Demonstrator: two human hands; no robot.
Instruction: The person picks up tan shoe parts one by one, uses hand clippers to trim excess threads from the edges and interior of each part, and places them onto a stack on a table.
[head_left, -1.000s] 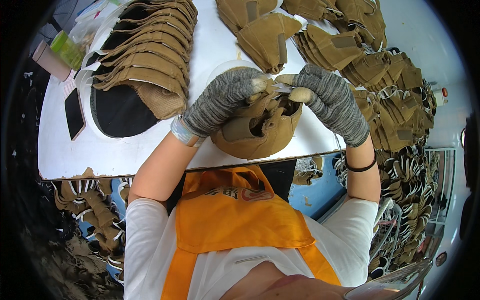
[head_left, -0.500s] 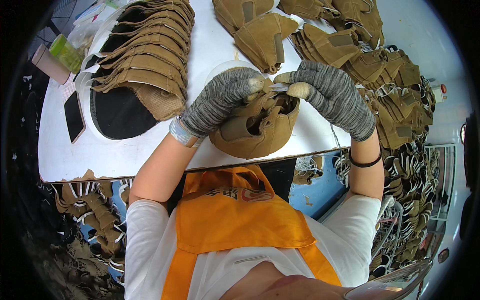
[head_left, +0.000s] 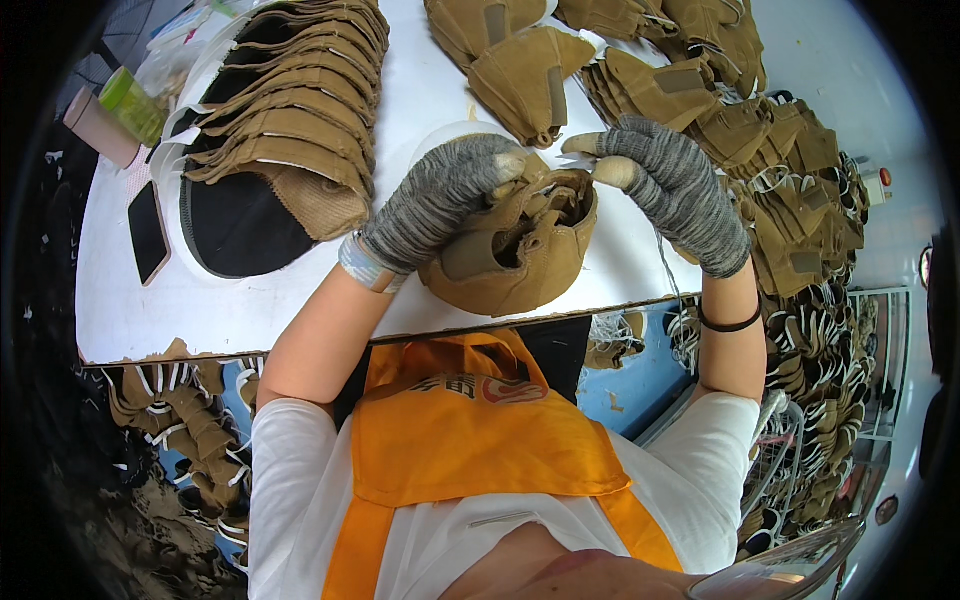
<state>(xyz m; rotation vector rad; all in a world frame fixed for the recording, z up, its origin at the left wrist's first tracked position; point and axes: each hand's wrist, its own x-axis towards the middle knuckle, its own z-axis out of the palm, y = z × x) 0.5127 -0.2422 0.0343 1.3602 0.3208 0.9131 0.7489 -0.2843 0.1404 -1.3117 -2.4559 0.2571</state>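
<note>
A brown fabric shoe upper point(head_left: 535, 275) rests near the table's front edge, its rounded end facing me and its opening upward. My left hand point(head_left: 445, 195), in a grey knit glove with pale fingertips, is closed on the upper's far left edge. Just off the far right edge is my right hand point(head_left: 665, 190), gloved alike, with thumb and forefinger brought close together. A thin pale sliver shows at those fingertips; I cannot make out what it is. A thin cord point(head_left: 667, 268) hangs below the right hand.
Brown uppers stand in a row on the left of the white table point(head_left: 220, 318), beside a dark phone point(head_left: 149, 234), a green cup point(head_left: 132, 108) and a pink cup point(head_left: 100, 128). More uppers point(head_left: 530, 85) lie at the back and pile up point(head_left: 790, 190) on the right.
My right hand has shifted slightly right and away from the upper's edge, and the pale sliver moved with it. My left hand and the upper are nearly still.
</note>
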